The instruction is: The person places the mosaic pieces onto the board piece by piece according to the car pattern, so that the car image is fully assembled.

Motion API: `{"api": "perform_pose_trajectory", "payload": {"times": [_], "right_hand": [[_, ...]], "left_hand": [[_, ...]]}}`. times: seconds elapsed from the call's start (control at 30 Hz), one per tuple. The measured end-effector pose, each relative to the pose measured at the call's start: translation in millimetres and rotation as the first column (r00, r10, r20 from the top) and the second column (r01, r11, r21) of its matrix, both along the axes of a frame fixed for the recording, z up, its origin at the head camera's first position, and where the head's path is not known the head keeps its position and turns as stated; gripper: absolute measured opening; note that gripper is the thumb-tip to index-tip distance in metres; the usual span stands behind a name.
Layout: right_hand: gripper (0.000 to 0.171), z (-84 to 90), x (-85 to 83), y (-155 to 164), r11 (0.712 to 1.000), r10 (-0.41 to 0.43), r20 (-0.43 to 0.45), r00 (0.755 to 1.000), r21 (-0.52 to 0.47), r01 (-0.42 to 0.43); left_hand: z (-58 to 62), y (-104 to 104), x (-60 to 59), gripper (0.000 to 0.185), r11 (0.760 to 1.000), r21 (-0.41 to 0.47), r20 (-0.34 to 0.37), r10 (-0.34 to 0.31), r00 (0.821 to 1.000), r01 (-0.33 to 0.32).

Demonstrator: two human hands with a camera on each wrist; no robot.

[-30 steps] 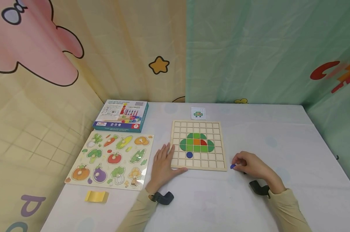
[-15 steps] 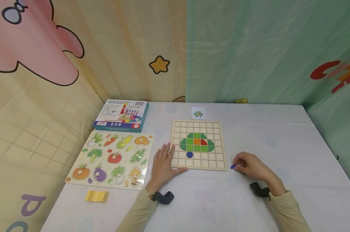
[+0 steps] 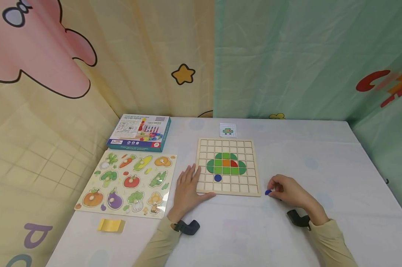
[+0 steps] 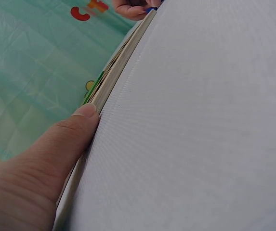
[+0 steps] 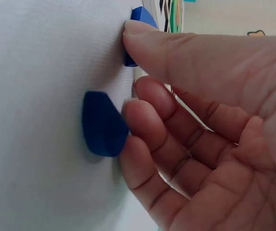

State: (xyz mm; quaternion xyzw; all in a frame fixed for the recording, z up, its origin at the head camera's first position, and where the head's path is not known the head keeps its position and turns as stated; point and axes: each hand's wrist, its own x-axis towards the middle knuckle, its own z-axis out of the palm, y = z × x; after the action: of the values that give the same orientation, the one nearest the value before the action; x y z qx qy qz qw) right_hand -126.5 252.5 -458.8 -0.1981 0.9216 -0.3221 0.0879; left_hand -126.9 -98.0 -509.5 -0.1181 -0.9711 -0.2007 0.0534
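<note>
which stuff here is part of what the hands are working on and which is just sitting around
In use: grid board, blue pieces by the right hand, left hand steadying the board, pattern card.
Lying about: vegetable puzzle, toy box, yellow paper.

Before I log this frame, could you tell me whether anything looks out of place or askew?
Nothing stands out. The grid board lies flat and square, steadied by the left hand; the right hand pinches one blue piece while another blue piece lies on the table.

Two puzzle boards (image 3: 226, 167), one box (image 3: 139, 132), two loose blue pieces (image 5: 102, 124).
</note>
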Motion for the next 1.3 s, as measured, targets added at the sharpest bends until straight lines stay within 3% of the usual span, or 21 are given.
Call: {"api": "perform_pose_trajectory", "payload": {"times": [0.57,0.77,0.97,1.3], "right_hand": [[0.016,-0.6,0.0,-2.5,0.999,-0.041,0.056,0.998,-0.007,0.041],[0.010,-1.2,-5.2,-9.6,0.998,-0.056,-0.018,0.998,0.001,0.056],[0.008,0.2,-14.5,-26.3,0.998,-0.033,-0.072,0.997,-0.061,0.029],[0.005,3.7,-28.3,-65.6,0.996,0.004,-0.081,0.997,-0.083,-0.010]], "left_hand": [[-1.5,0.8,0.0,0.107,1.000,-0.002,-0.008,-0.003,1.000,0.003],[-1.0,0.9,0.0,0.107,1.000,-0.003,-0.006,-0.001,1.000,0.001],[-0.3,0.6,0.1,0.107,1.000,-0.005,0.000,-0.001,1.000,0.001],[0.5,0.4,0.0,0.106,1.000,-0.007,-0.001,-0.004,1.000,0.004]]}}
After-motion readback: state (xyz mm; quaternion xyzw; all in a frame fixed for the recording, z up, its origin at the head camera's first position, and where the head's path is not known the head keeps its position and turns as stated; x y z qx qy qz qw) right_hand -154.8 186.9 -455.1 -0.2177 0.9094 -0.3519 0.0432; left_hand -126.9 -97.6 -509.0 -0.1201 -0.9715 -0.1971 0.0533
